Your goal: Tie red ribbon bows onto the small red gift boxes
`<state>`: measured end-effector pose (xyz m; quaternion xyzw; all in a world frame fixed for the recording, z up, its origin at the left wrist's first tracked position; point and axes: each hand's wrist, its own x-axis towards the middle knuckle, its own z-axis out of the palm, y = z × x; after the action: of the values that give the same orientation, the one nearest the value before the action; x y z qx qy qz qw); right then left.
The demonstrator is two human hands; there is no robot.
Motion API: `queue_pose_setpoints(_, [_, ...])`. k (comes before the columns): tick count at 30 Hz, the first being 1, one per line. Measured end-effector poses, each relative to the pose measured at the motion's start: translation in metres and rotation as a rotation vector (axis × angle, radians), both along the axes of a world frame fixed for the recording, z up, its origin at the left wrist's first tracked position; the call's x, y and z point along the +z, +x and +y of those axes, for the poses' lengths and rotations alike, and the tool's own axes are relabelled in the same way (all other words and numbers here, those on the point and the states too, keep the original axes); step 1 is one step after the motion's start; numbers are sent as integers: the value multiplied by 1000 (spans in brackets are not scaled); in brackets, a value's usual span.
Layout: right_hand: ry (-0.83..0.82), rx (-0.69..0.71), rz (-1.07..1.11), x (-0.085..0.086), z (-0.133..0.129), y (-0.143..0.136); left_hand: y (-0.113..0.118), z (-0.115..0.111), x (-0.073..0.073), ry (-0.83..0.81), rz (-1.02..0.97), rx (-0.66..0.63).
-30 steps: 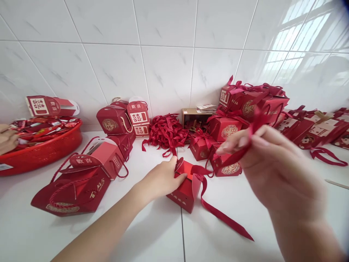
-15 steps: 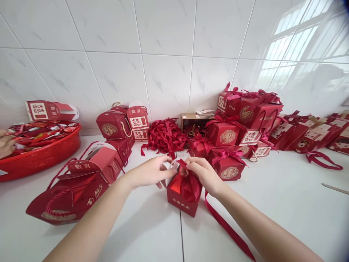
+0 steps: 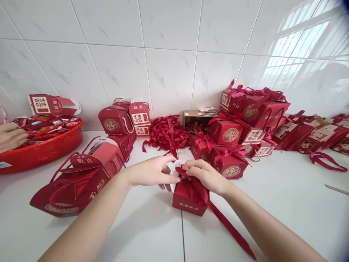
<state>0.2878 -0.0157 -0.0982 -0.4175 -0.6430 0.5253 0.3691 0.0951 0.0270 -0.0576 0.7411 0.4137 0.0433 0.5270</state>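
Observation:
A small red gift box point(image 3: 188, 203) with gold characters stands on the table in front of me. My left hand point(image 3: 155, 173) is at its left side, thumb and fingers closed round the box's raised white-lined flap. With bent fingers my right hand point(image 3: 203, 175) pinches a dark red satin ribbon point(image 3: 233, 229) at the top of the box. A loop of that ribbon hangs over the front, and a long tail trails to the lower right across the table. My fingertips hide part of the box top and the ribbon there.
Left of me lie a larger red box point(image 3: 73, 189) with rope handles and a red basin point(image 3: 54, 145) of wrapped packets, with another person's hand point(image 3: 12, 137) in it. Behind are a ribbon heap point(image 3: 169, 134) and stacked ribboned boxes point(image 3: 229, 131). A metal blade point(image 3: 336, 189) lies far right.
The box has turned slightly, and my right hand has drawn the ribbon a little rightward and down. My left hand stays at the flap. The other person's hand reaches further into the basin.

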Motion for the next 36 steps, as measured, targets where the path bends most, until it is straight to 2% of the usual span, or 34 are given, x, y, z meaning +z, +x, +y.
queue_pose_setpoints(5, [-25,26,90,0,1,1,-1,-1,-1,10,25,-2])
queue_pose_setpoints(11, [-10,-55,-72,0,1,-1,1,-3,1,27,22,-10])
queue_pose_setpoints(20, [70,-26,-305,0,-3,0,11,-14,0,90,23,-56])
queue_pose_setpoints(24, [104,-19,-272,-1,-3,-1,13,-16,0,123,43,-52])
queue_pose_setpoints(29, [143,-139,-140,-6,-2,-3,10,-13,0,152,86,-72])
queue_pose_setpoints(36, [200,-139,-69,-5,0,0,-8,-2,6,114,76,-216])
